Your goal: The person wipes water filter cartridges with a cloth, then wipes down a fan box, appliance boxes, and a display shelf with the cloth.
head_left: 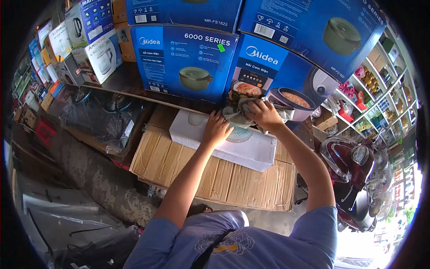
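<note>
A crumpled grey-green cloth [236, 115] is bunched under my right hand [265, 116], whose fingers are closed on it. The cloth lies against the lower front of a blue Midea rice cooker box [286, 60] and over the back edge of a long white box [197, 134]. My left hand [217, 128] rests flat on the white box with its fingers apart, left of the cloth. A round pale green pattern printed on the white box shows partly between my hands. Beneath the white box is a large brown cardboard carton [224, 179].
More blue Midea boxes [183, 62] are stacked on the shelf [130, 92]. Kettle boxes [97, 58] stand at the left, above plastic-wrapped goods [96, 119]. A dark red motorbike [347, 166] is parked at the right, before white shelving [380, 85] with small goods.
</note>
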